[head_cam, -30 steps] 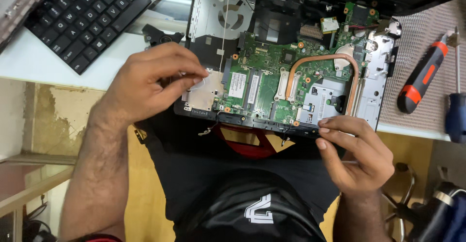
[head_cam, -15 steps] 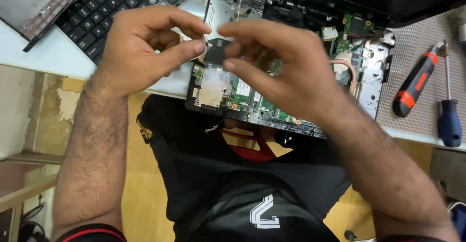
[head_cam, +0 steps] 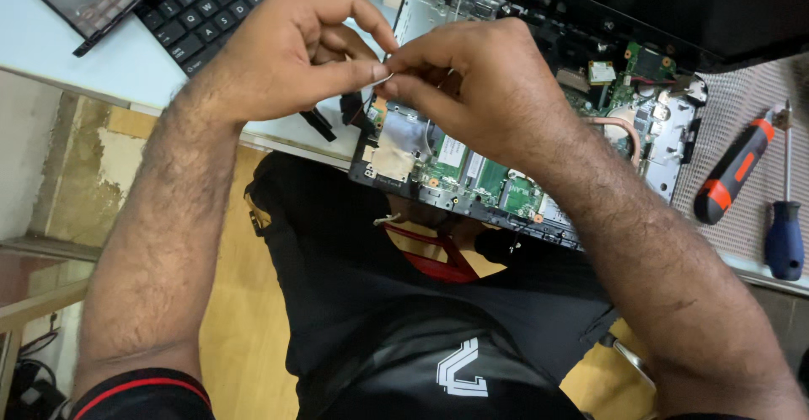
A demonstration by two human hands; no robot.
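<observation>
Green circuit boards fill the opened laptop base (head_cam: 539,125) at the desk edge. Just above its left corner, the left hand (head_cam: 295,49) and right hand (head_cam: 472,91) meet, fingertips pinched together on a small pale part (head_cam: 383,74) too tiny to identify. Half a second ago they pinched a dark piece at the same spot; a second ago both hands rested on the base. The right forearm hides the base's middle. A black keyboard (head_cam: 219,3) lies left of the base; a red-and-black screwdriver (head_cam: 733,171) and a blue screwdriver (head_cam: 785,230) lie to its right.
</observation>
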